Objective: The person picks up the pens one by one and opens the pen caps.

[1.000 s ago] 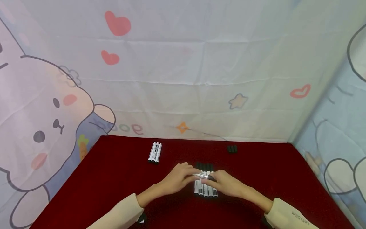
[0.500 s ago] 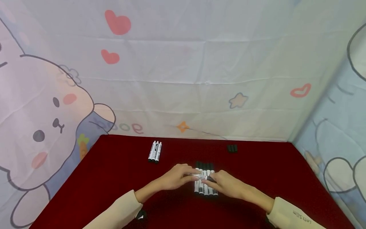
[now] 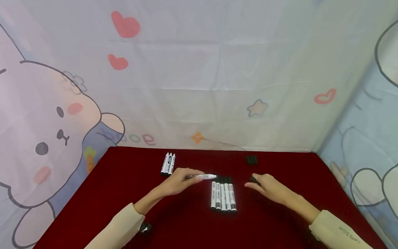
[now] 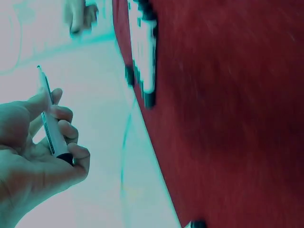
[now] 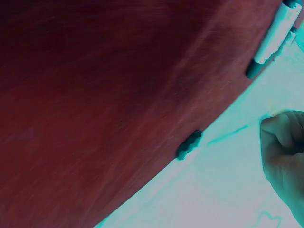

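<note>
My left hand [image 3: 178,181] holds a white marker [image 3: 205,176] over the table, its bare white end pointing right. In the left wrist view my thumb and curled fingers grip this marker [image 4: 56,135], whose black end sits near the little finger. My right hand [image 3: 268,186] pinches a black marker cap [image 3: 254,180] to the right, apart from the marker. The right wrist view shows that hand [image 5: 285,147] with its fingers curled and the cap hidden. Between the hands several white markers [image 3: 223,197] lie side by side, black at both ends.
Three white markers without caps [image 3: 168,164] lie at the back left of the dark red tabletop [image 3: 109,193]. Three black caps [image 3: 252,160] stand together at the back right. A printed cloth [image 3: 192,69] hangs behind the table.
The hands were together over the marker row, both on one marker. They have moved apart: the left with the uncapped marker, the right with its cap.
</note>
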A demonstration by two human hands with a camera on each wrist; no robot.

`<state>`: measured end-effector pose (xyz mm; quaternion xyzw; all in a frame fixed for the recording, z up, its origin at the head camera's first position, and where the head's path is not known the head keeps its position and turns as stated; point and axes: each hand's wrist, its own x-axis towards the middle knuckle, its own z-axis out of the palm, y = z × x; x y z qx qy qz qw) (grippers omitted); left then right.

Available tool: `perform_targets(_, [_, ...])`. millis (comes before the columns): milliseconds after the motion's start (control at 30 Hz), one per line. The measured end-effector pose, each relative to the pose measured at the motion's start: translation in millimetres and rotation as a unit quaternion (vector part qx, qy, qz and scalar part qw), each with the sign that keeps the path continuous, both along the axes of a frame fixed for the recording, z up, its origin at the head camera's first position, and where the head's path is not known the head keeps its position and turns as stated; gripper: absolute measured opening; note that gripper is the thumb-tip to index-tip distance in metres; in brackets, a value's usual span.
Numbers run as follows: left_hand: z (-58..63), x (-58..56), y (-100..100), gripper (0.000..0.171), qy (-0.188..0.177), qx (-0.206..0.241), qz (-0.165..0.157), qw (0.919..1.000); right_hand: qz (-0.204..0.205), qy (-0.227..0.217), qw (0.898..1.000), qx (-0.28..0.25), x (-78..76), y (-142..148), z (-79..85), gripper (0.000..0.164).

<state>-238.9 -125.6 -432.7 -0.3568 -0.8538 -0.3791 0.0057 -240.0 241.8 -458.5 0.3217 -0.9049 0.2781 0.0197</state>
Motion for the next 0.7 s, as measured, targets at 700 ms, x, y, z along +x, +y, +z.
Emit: perform_targets(700, [-21.5,0.5,5,0.031,-0.105,0.035,-0.020,0.9937,0.061,-0.018,0.995,0.080,6.6,-7,-4.0,0.035])
